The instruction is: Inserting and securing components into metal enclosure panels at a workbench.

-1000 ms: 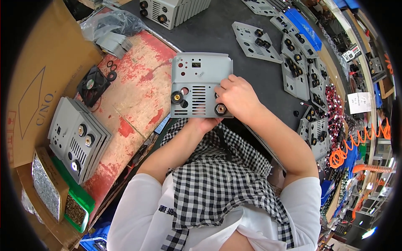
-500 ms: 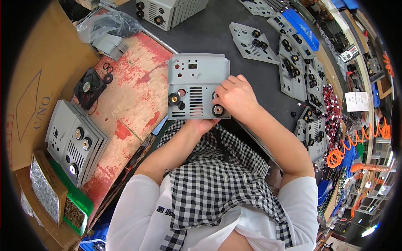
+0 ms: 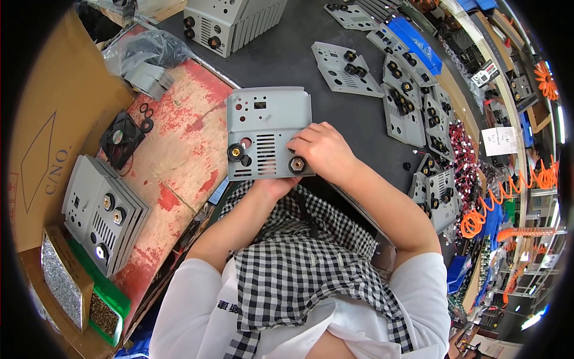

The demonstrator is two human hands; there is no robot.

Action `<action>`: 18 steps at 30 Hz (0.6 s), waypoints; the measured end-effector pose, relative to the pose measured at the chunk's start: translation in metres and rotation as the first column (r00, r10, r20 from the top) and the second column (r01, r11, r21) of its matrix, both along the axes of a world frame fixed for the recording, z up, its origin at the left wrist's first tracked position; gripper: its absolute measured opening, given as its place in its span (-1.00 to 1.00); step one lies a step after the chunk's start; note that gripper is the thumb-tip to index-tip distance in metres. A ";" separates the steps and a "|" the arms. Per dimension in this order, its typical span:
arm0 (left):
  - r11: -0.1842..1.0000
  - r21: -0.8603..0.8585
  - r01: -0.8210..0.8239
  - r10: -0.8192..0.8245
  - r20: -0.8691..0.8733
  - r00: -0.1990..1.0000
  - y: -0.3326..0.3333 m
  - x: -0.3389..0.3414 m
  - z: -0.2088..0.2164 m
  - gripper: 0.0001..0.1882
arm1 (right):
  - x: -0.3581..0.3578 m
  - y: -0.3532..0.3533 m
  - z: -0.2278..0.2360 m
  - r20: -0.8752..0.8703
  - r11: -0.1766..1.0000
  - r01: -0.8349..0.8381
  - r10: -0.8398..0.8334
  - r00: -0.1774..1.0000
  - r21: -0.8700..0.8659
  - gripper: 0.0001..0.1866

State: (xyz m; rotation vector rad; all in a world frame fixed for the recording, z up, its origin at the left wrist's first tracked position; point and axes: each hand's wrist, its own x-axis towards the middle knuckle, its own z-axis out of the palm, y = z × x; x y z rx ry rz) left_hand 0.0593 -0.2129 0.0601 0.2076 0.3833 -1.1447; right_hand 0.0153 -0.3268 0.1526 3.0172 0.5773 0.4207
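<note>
In front of me is a grey sheet-metal panel (image 3: 270, 125) with round holes and rows of slots, tilted up towards me. Black round sockets with brass centres sit at its lower left (image 3: 235, 152) and lower right (image 3: 297, 164). My left hand (image 3: 278, 186) grips the panel's lower edge from beneath, its fingers mostly hidden behind the metal. The fingers of my right hand (image 3: 323, 152) are bent and pressed together at the panel's right side, just above the lower right socket. Whatever they pinch is covered by the hand.
Left, on a worn red board (image 3: 179, 137), are a black fan (image 3: 121, 139), black rings (image 3: 146, 125) and stacked panels (image 3: 98, 215). Below them is a green bin (image 3: 107, 317). A stack of bent panels (image 3: 230, 27) and several socketed panels (image 3: 347, 69) lie on the dark table (image 3: 281, 66).
The whole view has shifted slightly, with most things now further left. Both hands keep nearly the same places on the panel; the right fingers have shifted a little.
</note>
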 end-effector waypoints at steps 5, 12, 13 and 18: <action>1.000 0.022 -0.008 0.007 0.024 1.000 0.001 -0.002 0.006 -0.76 | 0.009 0.008 0.006 -0.027 0.978 0.178 -0.182 0.983 -0.107 -0.77; 1.000 -0.014 -0.006 0.006 0.047 0.999 -0.001 0.001 0.003 -0.75 | 0.016 0.003 -0.007 -0.027 0.962 0.269 -0.271 0.962 -0.054 -0.70; 0.997 -0.083 0.001 0.002 0.037 0.999 0.000 0.003 -0.002 -0.75 | 0.018 0.003 -0.006 -0.053 0.942 0.324 -0.329 0.943 -0.085 -0.73; 0.999 -0.044 -0.013 0.014 0.030 0.999 -0.002 -0.001 0.001 -0.77 | 0.009 0.006 0.008 0.051 0.941 0.317 -0.325 0.944 0.121 -0.79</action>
